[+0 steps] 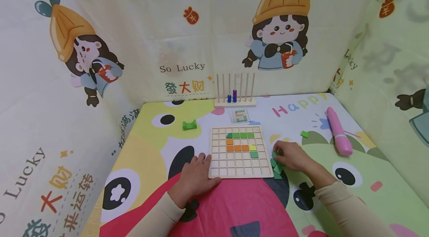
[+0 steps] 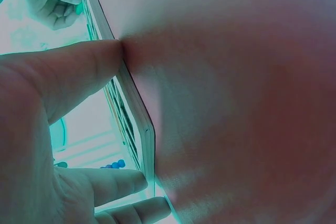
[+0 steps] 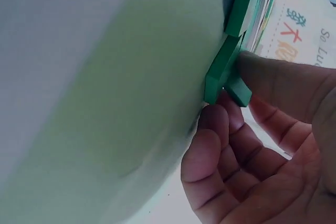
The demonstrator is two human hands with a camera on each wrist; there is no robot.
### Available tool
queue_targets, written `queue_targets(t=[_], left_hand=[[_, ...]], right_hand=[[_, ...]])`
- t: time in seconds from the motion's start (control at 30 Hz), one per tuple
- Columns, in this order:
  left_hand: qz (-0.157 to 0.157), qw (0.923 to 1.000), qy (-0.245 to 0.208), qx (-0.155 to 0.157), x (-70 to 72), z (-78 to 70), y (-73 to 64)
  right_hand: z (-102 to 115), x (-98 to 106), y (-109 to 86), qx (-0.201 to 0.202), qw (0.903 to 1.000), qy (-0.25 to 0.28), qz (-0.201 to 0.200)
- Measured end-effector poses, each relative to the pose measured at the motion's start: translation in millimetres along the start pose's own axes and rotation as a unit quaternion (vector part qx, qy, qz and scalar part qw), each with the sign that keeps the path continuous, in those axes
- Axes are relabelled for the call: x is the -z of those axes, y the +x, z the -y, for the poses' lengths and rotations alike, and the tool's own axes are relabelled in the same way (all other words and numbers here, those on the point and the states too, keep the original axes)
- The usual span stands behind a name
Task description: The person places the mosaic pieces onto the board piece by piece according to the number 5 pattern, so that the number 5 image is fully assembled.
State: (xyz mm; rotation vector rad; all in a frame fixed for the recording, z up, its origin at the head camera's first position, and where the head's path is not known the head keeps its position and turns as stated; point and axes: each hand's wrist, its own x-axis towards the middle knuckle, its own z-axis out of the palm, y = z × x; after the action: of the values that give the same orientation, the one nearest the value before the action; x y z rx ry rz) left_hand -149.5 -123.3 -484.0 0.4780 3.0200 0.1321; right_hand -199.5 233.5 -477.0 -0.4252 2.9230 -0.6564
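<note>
A wooden grid board (image 1: 218, 162) lies on the patterned cloth, with green, orange and yellow tiles set in some of its squares. At its front left corner rests my left hand (image 1: 196, 175), fingers along the left side and thumb at the front edge; the left wrist view shows these fingers fairly straight against the board (image 2: 137, 108). Beyond the right edge, my right hand (image 1: 295, 156) bends over a small pile of dark green tiles (image 1: 277, 170). Thumb and fingers pinch a green tile (image 3: 239, 90) there, beside other green tiles (image 3: 244, 6).
Behind the board lies a small grid pattern card (image 1: 239, 115), then a wooden peg stand (image 1: 234, 104) with blue and purple beads. A green arched block (image 1: 189, 125) sits back left. To the right are a light green tile (image 1: 304, 134) and a pink stick-shaped object (image 1: 340, 134).
</note>
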Motion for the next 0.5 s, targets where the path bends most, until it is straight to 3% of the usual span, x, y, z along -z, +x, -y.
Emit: queue_targets(t=[0.2,0.37,0.5], left_hand=[[0.001,1.0000,0.000,0.001,-0.7,1.0,0.3],[0.003,1.0000,0.000,-0.001,-0.9,0.8,0.0],[0.003,1.0000,-0.002,-0.001,0.4,0.4,-0.2]], right_hand=[[2.5,5.1,-2.3,0.007,0.9996,0.025,0.010],[8.2,10.4,-2.2,-0.010,0.9946,0.099,0.029],[14.2,10.3,0.1,0.002,0.9858,0.163,0.040]])
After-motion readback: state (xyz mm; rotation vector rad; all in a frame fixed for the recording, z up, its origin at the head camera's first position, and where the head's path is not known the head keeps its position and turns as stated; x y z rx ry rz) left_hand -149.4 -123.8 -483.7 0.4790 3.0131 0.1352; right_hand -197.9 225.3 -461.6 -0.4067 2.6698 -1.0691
